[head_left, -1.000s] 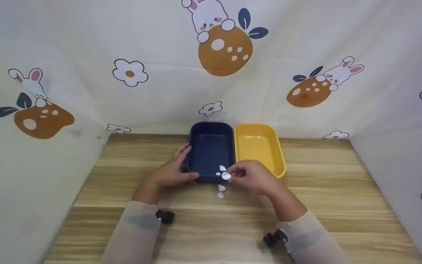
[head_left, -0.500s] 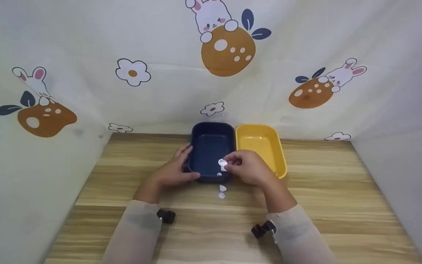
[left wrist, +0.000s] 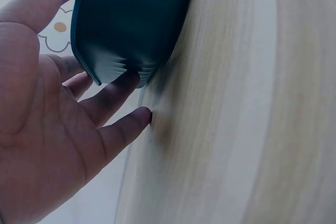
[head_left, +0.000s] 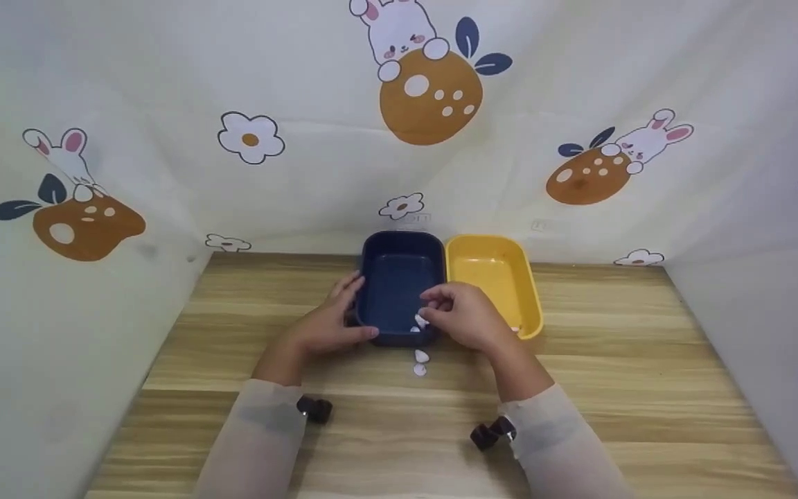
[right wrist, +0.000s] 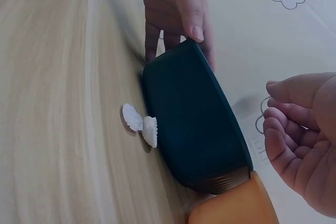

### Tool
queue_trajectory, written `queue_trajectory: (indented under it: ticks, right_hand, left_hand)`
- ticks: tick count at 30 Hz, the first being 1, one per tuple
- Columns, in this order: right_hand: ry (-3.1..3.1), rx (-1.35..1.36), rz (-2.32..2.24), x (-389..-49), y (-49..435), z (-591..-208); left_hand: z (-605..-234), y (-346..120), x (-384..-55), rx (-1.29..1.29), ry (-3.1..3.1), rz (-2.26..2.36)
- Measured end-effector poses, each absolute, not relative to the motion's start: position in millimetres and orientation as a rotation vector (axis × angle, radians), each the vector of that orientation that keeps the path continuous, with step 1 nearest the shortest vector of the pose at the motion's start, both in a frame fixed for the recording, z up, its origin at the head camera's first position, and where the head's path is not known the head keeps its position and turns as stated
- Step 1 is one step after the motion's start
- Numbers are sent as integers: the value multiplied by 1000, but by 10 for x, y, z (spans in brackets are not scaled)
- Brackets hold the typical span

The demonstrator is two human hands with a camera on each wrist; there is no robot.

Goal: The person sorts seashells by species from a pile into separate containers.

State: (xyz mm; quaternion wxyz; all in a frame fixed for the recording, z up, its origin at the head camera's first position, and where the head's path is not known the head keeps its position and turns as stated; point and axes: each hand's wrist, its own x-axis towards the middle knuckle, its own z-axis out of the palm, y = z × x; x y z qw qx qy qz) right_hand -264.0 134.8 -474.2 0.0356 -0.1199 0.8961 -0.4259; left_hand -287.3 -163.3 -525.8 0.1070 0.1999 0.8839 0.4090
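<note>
My left hand (head_left: pixel 326 326) spans the front left corner of a dark blue tray (head_left: pixel 402 242), fingers extended along its side. Its thumb (right wrist: pixel 194 27) rests at the rim in the right wrist view. Over the tray's front right corner is my right hand (head_left: pixel 465 315), its fingers loosely bent. A gap shows between its thumb (right wrist: pixel 294 88) and fingers, with nothing held there. Just below the fingertips, white seashells (head_left: pixel 415 330) lie inside the tray near its front wall. Two ribbed white seashells (right wrist: pixel 150 131) lie on the table in front of the tray.
A yellow tray (head_left: pixel 527 277) stands against the blue tray's right side, with a small pale thing (head_left: pixel 515 328) near its front corner. Behind both trays hangs a printed curtain (head_left: pixel 316 187) at the wooden table's (head_left: pixel 246 291) back edge.
The right hand moved away from me over the blue tray and let go of the seashell it pinched. The fingers have parted. The left hand stayed at the tray's corner.
</note>
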Motion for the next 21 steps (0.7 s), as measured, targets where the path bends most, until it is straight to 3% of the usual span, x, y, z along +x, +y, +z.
queue_trajectory:
  ticks: [21]
  right_hand:
    - [2717, -509, -1304, -2453, 1310, -4900]
  left_hand:
    - [-5247, -1615, -2850, 595, 2610, 1203]
